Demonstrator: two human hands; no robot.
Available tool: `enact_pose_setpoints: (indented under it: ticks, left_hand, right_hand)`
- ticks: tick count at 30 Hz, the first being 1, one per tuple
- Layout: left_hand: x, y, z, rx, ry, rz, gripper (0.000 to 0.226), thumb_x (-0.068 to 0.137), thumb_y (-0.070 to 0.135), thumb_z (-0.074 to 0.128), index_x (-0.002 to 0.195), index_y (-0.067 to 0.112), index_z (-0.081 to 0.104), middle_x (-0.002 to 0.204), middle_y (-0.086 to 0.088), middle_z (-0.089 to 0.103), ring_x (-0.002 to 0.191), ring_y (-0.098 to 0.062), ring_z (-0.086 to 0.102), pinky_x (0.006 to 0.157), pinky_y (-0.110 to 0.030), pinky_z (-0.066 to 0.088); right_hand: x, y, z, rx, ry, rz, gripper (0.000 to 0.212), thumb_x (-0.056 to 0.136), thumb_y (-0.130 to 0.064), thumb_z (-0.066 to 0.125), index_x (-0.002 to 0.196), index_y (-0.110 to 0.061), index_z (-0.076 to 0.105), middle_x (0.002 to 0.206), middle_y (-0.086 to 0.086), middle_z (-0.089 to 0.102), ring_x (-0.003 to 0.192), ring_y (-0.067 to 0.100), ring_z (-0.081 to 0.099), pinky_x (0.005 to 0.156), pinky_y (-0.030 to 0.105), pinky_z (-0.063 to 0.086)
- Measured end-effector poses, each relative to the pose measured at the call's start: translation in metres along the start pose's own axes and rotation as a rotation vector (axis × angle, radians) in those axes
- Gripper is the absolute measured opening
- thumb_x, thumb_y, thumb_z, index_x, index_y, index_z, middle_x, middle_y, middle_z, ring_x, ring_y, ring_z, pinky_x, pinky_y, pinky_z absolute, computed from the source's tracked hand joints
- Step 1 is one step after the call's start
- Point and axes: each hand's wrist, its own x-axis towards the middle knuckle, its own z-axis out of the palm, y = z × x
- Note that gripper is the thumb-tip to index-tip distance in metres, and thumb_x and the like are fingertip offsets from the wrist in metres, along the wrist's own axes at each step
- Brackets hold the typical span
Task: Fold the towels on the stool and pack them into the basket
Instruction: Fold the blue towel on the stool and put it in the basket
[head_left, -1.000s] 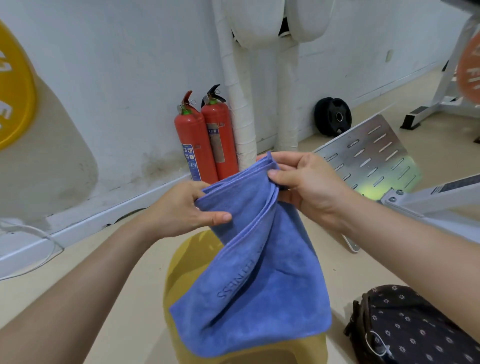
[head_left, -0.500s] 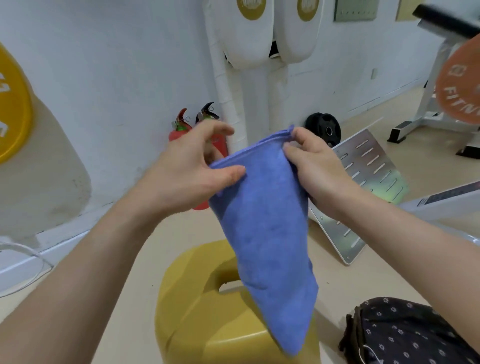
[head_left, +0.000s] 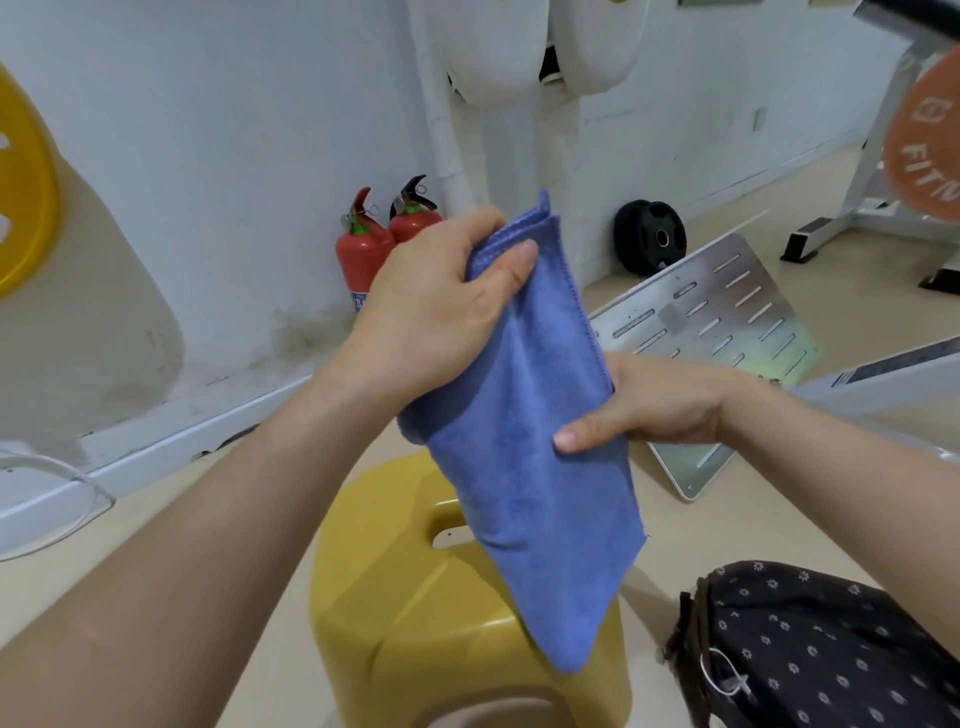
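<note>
A blue towel (head_left: 535, 467) hangs folded lengthwise in the air above the yellow stool (head_left: 415, 618). My left hand (head_left: 431, 306) pinches its top corner, thumb on the front face. Lower down, my right hand (head_left: 649, 402) grips the towel's right edge around its middle, thumb pressed on the cloth. The towel's bottom tip dangles in front of the stool's top. The stool has a slot handle in its seat and nothing else lies on it. At the lower right stands a dark fabric basket with a small flower print (head_left: 826, 649).
Two red fire extinguishers (head_left: 363, 249) stand against the white wall behind my hands. A slotted metal plate (head_left: 727, 322) leans on the floor at right, with a black weight plate (head_left: 649, 236) behind it and gym rack legs (head_left: 857, 218) farther right.
The right hand has let go of the top edge and slid down to the towel's middle. The left hand now holds the top alone, and the towel hangs narrower.
</note>
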Motion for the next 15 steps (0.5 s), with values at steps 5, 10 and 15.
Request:
enact_pose_setpoints:
  ticks: [5, 10, 15]
  left_hand:
    - [-0.002, -0.013, -0.01, -0.089, 0.041, -0.19, 0.028, 0.095, 0.032, 0.05, 0.089, 0.006, 0.057, 0.074, 0.0, 0.053, 0.065, -0.01, 0.047, 0.064, -0.027, 0.039]
    - [-0.044, -0.083, -0.01, -0.257, 0.044, -0.682, 0.023, 0.096, 0.031, 0.047, 0.089, 0.016, 0.062, 0.087, -0.001, 0.067, 0.081, -0.021, 0.062, 0.075, -0.035, 0.049]
    - [-0.135, -0.144, 0.028, -0.069, -0.043, -1.014, 0.022, 0.096, 0.028, 0.044, 0.096, 0.009, 0.055, 0.095, -0.014, 0.063, 0.091, -0.032, 0.06, 0.081, -0.042, 0.047]
  right_hand:
    - [-0.015, 0.04, -0.025, -0.087, -0.119, 0.309, 0.031, 0.078, 0.001, 0.068, 0.108, -0.007, 0.065, 0.112, 0.008, 0.071, 0.102, 0.023, 0.068, 0.085, 0.029, 0.054]
    - [-0.032, 0.053, -0.053, 0.069, 0.008, 0.395, 0.026, 0.074, -0.016, 0.074, 0.096, -0.002, 0.07, 0.093, 0.015, 0.072, 0.075, 0.022, 0.071, 0.064, 0.028, 0.058]
    - [0.011, 0.092, -0.02, -0.032, 0.493, 0.487, 0.009, 0.09, -0.014, 0.063, 0.098, -0.011, 0.064, 0.083, 0.005, 0.067, 0.071, 0.019, 0.06, 0.06, 0.028, 0.049]
